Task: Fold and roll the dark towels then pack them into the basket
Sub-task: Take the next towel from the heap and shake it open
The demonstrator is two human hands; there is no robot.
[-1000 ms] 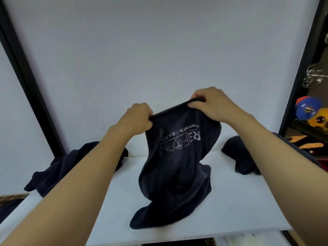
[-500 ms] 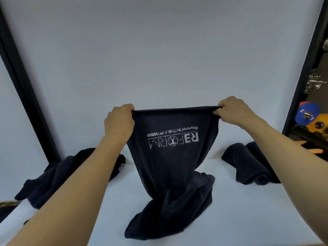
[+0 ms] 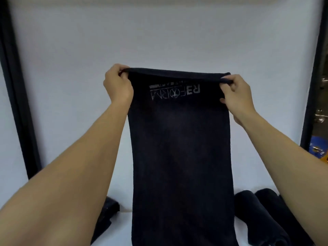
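Note:
A dark towel (image 3: 181, 157) with a mirrored white logo hangs full length in front of me, stretched flat by its top edge. My left hand (image 3: 118, 84) pinches the top left corner and my right hand (image 3: 236, 93) pinches the top right corner, both raised high. The towel's lower end runs out of the frame at the bottom. Rolled dark towels (image 3: 262, 213) lie on the white table (image 3: 124, 224) at the lower right. Another dark towel (image 3: 104, 221) lies crumpled at the lower left, partly behind my left forearm. No basket is in view.
A white wall (image 3: 159, 32) fills the background, framed by black posts (image 3: 17, 103) on both sides. Blue and yellow items (image 3: 317, 150) sit past the right post.
Both hands have risen and spread apart, lifting the towel off the table until it hangs straight and flat. The view has tilted upward.

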